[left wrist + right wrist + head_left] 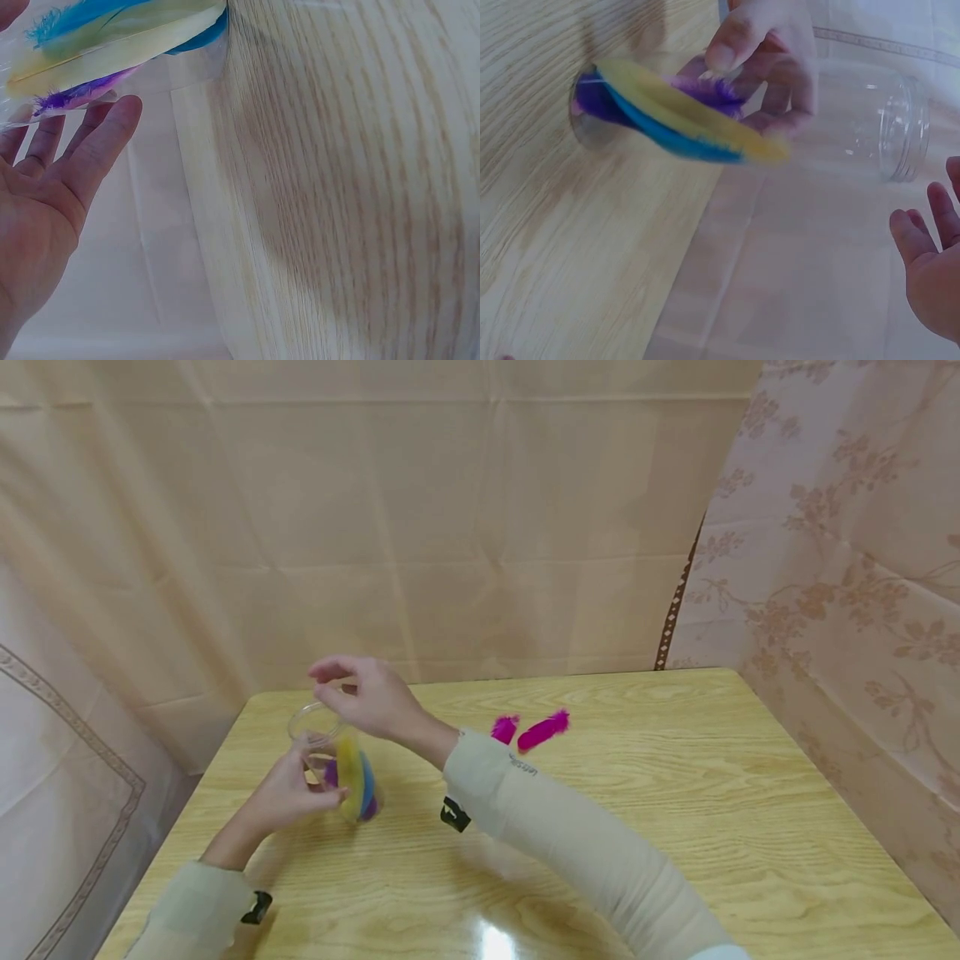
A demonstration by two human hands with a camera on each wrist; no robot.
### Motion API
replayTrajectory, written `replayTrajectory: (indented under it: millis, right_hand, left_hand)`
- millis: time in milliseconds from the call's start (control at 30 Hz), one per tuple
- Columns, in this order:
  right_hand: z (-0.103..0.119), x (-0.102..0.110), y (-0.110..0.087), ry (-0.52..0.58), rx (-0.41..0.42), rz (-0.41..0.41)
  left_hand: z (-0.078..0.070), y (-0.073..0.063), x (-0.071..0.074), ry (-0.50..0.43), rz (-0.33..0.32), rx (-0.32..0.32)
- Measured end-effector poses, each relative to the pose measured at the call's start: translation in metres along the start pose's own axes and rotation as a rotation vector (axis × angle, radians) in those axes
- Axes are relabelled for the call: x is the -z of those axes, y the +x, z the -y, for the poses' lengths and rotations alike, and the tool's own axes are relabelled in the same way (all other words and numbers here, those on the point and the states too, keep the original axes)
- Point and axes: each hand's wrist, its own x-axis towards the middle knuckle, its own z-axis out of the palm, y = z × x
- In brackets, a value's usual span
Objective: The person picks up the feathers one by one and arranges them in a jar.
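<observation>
Presently I see the left hand [288,789] grasping a clear jar [847,112] of feathers [686,111] over the bench [675,802]; the right hand [375,697], fingers [943,214] released, hovers near the jar's rim [915,124], its sleeve [585,843] partly blocking one magenta feather [505,727].

Up on the person's head, the widest and farthest view looks forward and down across the table [712,793] to the hanging cloth [465,527]. Down close now, the left wrist view peers along the left hand [45,202] with the wood grain running up the frame, while the right wrist view, also tipped sideways, looks past the right hand [937,285] at the jar [847,112]! Head and right wrist share both hands and that jar.
</observation>
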Motion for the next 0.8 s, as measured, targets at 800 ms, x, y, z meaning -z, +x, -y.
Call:
replayTrajectory:
  millis: [800]
  right_hand:
    - [-0.04, 0.083, -0.021, -0.566, -0.062, 0.246]
  left_hand:
    - [-0.002, -0.001, -0.002, 0.005, -0.004, 0.011]
